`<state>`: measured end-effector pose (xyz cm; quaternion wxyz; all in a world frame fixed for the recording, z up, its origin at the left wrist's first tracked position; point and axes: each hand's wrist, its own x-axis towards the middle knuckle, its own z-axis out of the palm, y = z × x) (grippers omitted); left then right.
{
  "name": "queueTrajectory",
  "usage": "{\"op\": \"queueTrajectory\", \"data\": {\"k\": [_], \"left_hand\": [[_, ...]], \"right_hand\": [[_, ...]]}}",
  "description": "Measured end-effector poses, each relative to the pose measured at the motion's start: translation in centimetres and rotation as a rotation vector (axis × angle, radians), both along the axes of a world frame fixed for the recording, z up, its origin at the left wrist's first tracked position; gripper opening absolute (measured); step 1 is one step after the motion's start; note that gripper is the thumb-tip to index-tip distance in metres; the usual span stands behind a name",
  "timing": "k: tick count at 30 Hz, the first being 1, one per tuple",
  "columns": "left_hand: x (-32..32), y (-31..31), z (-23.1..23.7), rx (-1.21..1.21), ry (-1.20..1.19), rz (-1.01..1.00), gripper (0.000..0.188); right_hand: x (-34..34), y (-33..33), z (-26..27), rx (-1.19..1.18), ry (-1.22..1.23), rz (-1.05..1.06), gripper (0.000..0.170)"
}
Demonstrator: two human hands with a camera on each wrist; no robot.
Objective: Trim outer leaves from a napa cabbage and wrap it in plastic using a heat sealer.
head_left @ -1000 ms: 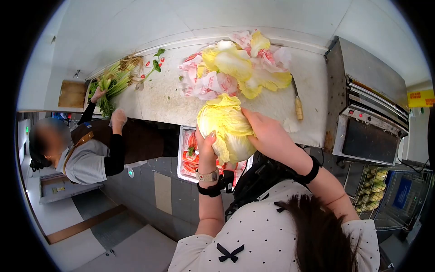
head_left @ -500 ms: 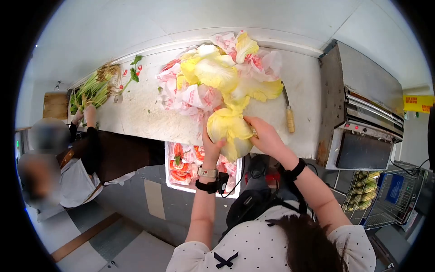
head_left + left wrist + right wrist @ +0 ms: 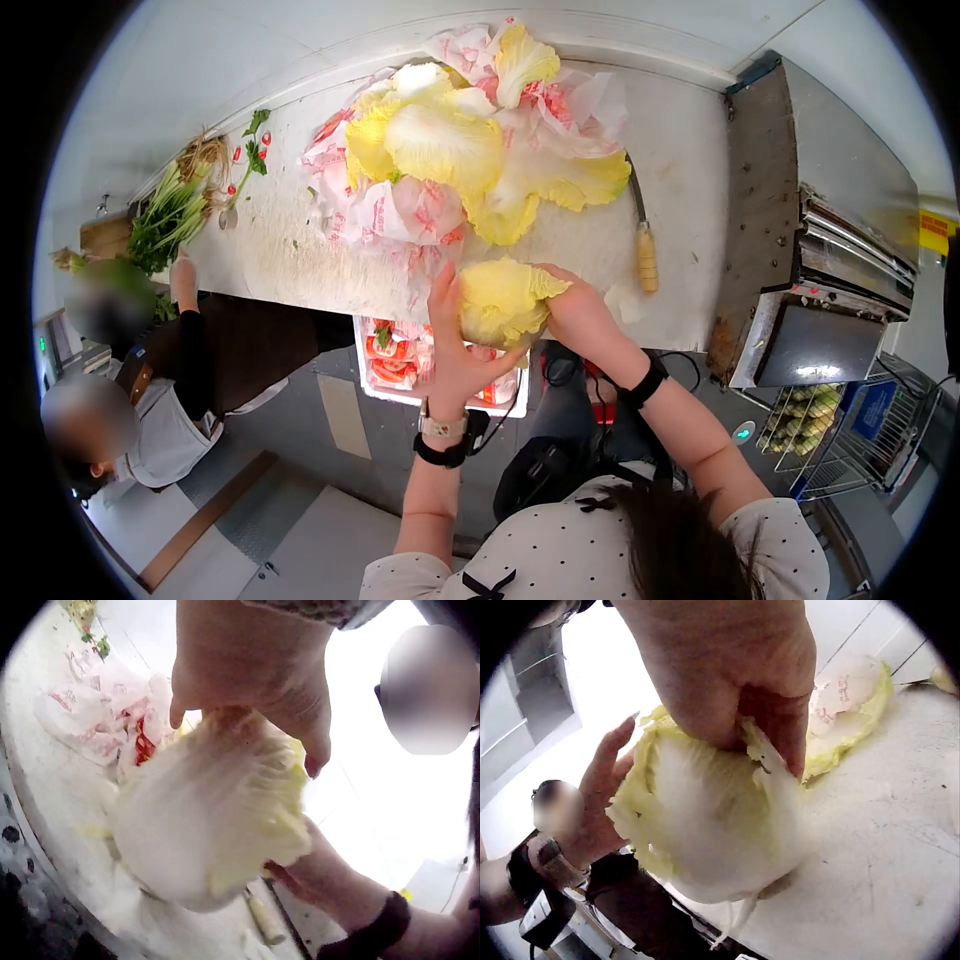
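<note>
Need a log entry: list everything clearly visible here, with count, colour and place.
Worktop: one, off-white, along the wall
Cabbage head: one, pale yellow, at the worktop's near edge
Wrappers: several, white with red print, mid-worktop
Loose leaves: several, yellow-white, on the wrappers
Knife: one, wooden handle, right of the leaves
Greens: one pile, green, worktop's left end
Crate: one, white, beside the worktop's near edge
Packs: several, red and white, in the crate
Machine: one, grey, worktop's right end
Wire cart: one, grey, lower right
Other people: at least one, brown apron, far left
Left hand: one, bare, against the cabbage head
Right hand: one, bare, fingers gripping a leaf edge
</note>
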<state>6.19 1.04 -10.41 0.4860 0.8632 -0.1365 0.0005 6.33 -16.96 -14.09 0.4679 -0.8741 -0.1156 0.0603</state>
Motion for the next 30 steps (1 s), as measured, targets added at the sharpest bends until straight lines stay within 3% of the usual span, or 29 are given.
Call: {"op": "queueTrajectory", "data": {"k": [5, 14, 17, 19, 21, 24, 28, 30], "left_hand": [[-1.2, -1.0, 2.0, 0.334, -0.117, -0.006, 0.099], [-1.4, -1.0, 0.6, 0.346, -0.114, 0.07, 0.097], [-1.4, -0.9, 1.3, 0.306, 0.088, 0.033, 0.092], [-1.9, -0.4, 0.5, 0.315, -0.051, -0.07, 0.098], [-2.4, 0.6, -0.5, 0.355, -0.251, -0.161, 0.102], [-3.1, 1.5, -0.9, 0.405, -0.288, -0.172, 0.11], [-4.3, 1.6, -0.1, 0.462, -0.232, -0.178, 0.123], [-4.9, 1.5, 0.3, 0.294, 0.027, -0.068, 0.125]], "right_hand": [[-0.7, 0.3, 1.0, -0.04, 0.014, 0.018, 0.042], [-0.2, -0.6, 0.4, -0.023, 0.02, 0.121, 0.047], [-0.5, -2.5, 2.1, 0.172, 0.136, 0.122, 0.052], [-0.1, -3.2, 3.7, 0.185, 0.096, 0.067, 0.056], [0.1, -3.3, 4.1, 0.152, 0.02, 0.145, 0.061], [1.2, -2.8, 3.1, 0.068, -0.148, 0.382, 0.065], [0.3, -1.0, 3.5, 0.086, -0.186, 0.372, 0.061], [-0.6, 0.5, 4.6, 0.052, -0.221, 0.308, 0.054]]}}
